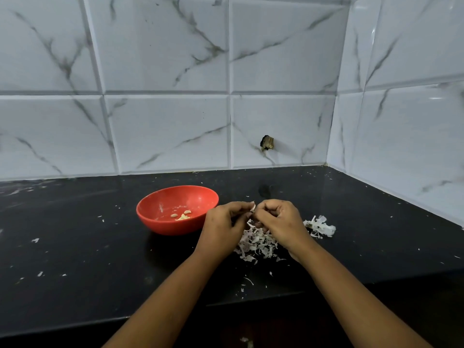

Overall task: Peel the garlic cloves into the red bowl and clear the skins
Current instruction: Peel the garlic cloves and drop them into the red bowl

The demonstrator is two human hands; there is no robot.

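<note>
Meeting above the near pile of skins, the left hand and right hand pinch a garlic clove between curled fingers, with a flap of skin sticking up. The red bowl sits just left of the left hand and holds a few peeled cloves. A second heap of skins lies right of the right hand on the black counter.

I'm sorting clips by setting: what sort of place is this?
Most likely a home kitchen: a black countertop meets marble-look wall tiles, with a red bowl and garlic skins.
</note>
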